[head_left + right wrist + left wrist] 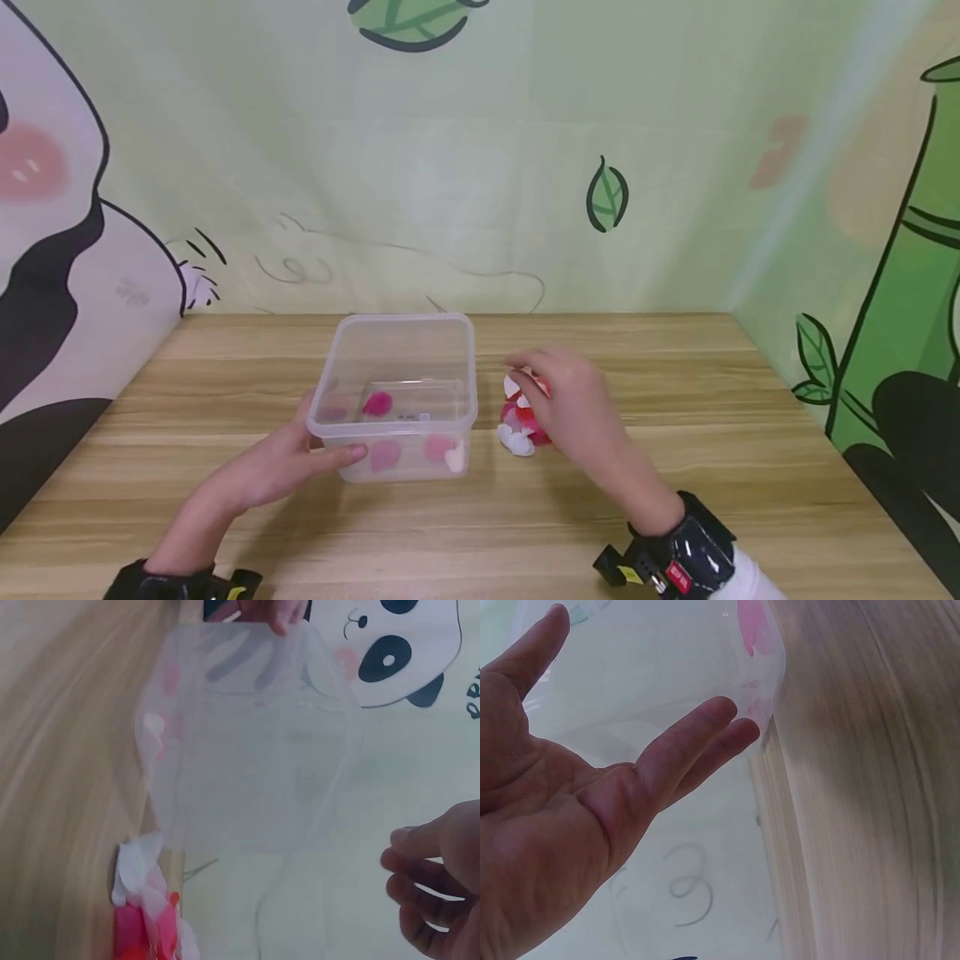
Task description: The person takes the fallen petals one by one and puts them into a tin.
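A clear plastic box (393, 429) without a lid stands on the wooden table, with a few pink and white petal-like pieces inside, one of them a deep pink piece (377, 404). My left hand (300, 462) steadies it at the left side, thumb along the front wall and straight fingers against the side. To the right of the box lies a small pile of red, pink and white petals (517, 440). Over this pile hovers my right hand (573, 408), fingers loosely bent. In the right wrist view, nothing shows between the fingertips of that hand (439, 881).
The wooden table (675, 467) meets a printed backdrop (525, 208) of leaves, bamboo and a panda at its far edge. Black straps with small devices (686, 550) sit on both wrists.
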Demonstrator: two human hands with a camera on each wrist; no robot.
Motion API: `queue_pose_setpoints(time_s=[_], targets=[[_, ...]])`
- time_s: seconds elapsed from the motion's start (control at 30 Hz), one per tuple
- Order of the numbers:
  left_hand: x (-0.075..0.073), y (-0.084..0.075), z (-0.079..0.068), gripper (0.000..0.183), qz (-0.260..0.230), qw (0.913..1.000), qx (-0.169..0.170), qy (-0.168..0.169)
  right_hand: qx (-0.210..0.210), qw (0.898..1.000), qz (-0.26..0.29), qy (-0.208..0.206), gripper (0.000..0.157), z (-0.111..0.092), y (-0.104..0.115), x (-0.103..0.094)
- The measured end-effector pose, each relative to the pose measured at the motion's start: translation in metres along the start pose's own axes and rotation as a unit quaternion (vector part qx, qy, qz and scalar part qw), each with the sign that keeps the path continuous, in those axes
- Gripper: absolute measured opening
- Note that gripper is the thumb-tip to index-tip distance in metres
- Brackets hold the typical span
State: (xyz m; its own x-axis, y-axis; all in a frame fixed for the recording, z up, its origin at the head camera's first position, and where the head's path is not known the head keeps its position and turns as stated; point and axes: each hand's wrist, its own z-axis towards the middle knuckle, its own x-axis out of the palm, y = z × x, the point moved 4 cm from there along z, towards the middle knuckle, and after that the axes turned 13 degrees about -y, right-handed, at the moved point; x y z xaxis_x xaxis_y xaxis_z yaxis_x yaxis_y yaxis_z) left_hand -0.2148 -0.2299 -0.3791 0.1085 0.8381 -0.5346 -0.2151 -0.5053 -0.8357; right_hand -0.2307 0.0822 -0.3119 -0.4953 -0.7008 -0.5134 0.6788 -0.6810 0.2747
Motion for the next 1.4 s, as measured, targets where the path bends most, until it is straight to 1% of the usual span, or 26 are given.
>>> queue_pose_setpoints(time_s=[0.1, 0.2, 0.3, 0.4, 0.47, 0.6, 0.7, 0.87, 1.03, 1.1, 1.3, 1.4], targets=[[-0.001, 0.000, 0.000, 0.096, -0.001, 1.0000, 0.003, -0.001, 0.038, 0.998, -0.025, 0.034, 0.026, 0.002, -0.009, -0.003], [-0.001, -0.001, 0.000, 0.096, -0.002, 1.0000, 0.008, -0.002, 0.079, 0.993, -0.047, 0.073, 0.026, 0.002, -0.019, -0.004], [-0.002, -0.001, 0.000, 0.096, 0.004, 1.0000, 0.006, -0.003, 0.118, 0.984, -0.072, 0.117, 0.023, 0.000, -0.030, -0.003], [-0.002, -0.001, 0.000, 0.096, 0.010, 0.9999, 0.002, -0.004, 0.139, 0.973, -0.091, 0.163, 0.021, -0.005, -0.040, 0.000], [-0.002, -0.001, -0.001, 0.097, 0.011, 0.9999, 0.000, -0.004, 0.137, 0.965, -0.100, 0.200, 0.020, -0.009, -0.046, 0.003], [-0.003, -0.001, -0.001, 0.097, 0.008, 1.0000, 0.002, -0.002, 0.098, 0.951, -0.112, 0.272, 0.016, -0.019, -0.050, 0.014], [-0.002, -0.001, 0.000, 0.097, 0.004, 1.0000, 0.007, 0.000, 0.066, 0.944, -0.116, 0.300, 0.014, -0.025, -0.049, 0.022], [-0.001, -0.001, 0.000, 0.096, 0.001, 1.0000, 0.009, 0.001, 0.034, 0.941, -0.120, 0.314, 0.022, -0.034, -0.046, 0.031], [0.000, -0.002, -0.001, 0.095, 0.004, 1.0000, 0.007, 0.001, 0.012, 0.938, -0.152, 0.312, 0.027, -0.042, -0.046, 0.038], [0.000, -0.002, -0.001, 0.095, 0.005, 1.0000, 0.005, 0.001, 0.005, 0.939, -0.162, 0.304, 0.028, -0.044, -0.046, 0.039], [0.000, -0.002, -0.001, 0.095, 0.012, 0.9999, 0.005, -0.003, -0.009, 0.949, -0.176, 0.262, 0.029, -0.046, -0.045, 0.041], [-0.001, -0.001, 0.000, 0.096, 0.017, 0.9998, 0.006, -0.005, -0.009, 0.949, -0.184, 0.255, 0.026, -0.045, -0.045, 0.042]])
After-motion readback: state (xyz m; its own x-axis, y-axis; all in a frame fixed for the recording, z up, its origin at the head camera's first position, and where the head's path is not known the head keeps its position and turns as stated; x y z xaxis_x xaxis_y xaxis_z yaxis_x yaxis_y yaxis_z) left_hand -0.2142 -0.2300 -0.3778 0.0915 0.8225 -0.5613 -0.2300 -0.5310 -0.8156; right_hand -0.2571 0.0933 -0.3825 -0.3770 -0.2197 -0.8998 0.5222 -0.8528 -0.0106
